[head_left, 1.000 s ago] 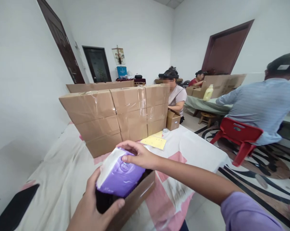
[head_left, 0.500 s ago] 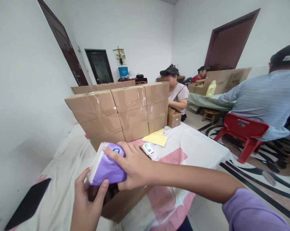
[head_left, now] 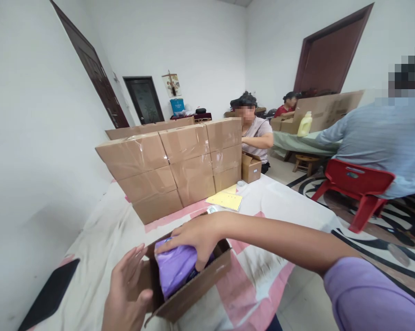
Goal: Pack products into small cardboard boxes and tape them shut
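Note:
A small open cardboard box [head_left: 196, 286] sits on the cloth-covered table [head_left: 100, 239] close to me. A purple pack of tissues [head_left: 174, 266] lies partly inside it. My right hand [head_left: 191, 236] presses down on top of the pack, fingers curled over it. My left hand [head_left: 126, 289] is at the box's left flap, fingers spread and straight, touching the cardboard and holding nothing.
A stack of taped brown cartons [head_left: 173, 161] stands at the far side of the table, with yellow paper sheets [head_left: 225, 200] in front. A black phone [head_left: 48, 294] lies at the left. A person [head_left: 253, 131] sits beyond; another sits on a red chair [head_left: 357, 186].
The purple pack has gone from above the box down into it under my right hand. My left hand has let go of the pack and opened beside the box flap.

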Demonstrator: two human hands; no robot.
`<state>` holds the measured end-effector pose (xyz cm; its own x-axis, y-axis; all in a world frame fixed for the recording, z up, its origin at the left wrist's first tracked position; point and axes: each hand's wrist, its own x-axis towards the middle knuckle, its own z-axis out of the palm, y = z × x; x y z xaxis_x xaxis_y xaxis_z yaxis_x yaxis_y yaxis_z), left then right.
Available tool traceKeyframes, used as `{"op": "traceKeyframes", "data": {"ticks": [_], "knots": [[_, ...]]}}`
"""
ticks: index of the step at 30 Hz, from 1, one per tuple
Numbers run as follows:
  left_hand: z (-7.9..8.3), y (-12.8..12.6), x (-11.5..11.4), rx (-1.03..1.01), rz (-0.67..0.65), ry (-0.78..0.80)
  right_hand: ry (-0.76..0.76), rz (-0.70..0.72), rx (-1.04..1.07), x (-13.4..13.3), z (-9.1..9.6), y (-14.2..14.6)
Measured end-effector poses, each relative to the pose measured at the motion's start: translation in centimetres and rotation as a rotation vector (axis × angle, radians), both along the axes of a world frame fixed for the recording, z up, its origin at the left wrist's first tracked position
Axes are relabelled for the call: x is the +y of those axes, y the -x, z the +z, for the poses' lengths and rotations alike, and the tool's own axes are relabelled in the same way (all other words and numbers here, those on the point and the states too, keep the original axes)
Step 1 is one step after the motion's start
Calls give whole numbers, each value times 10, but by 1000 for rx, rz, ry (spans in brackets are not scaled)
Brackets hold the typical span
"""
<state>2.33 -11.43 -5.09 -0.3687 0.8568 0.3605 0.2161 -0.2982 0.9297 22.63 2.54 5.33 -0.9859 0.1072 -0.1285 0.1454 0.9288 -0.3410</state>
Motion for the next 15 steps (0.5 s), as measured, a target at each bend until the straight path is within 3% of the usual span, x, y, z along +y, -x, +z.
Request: {"op": "traceKeyframes", "data": {"ticks": [7, 10, 15], "knots": [[-16, 19, 12, 168, -101, -7, -164, 107, -161, 14, -51, 38], [-27, 32, 17, 282, -168, -4, -282, 172, -127, 22, -70, 45], [-33, 38, 17, 422, -139, -22, -476, 301, -17, 25, -88, 43]]}}
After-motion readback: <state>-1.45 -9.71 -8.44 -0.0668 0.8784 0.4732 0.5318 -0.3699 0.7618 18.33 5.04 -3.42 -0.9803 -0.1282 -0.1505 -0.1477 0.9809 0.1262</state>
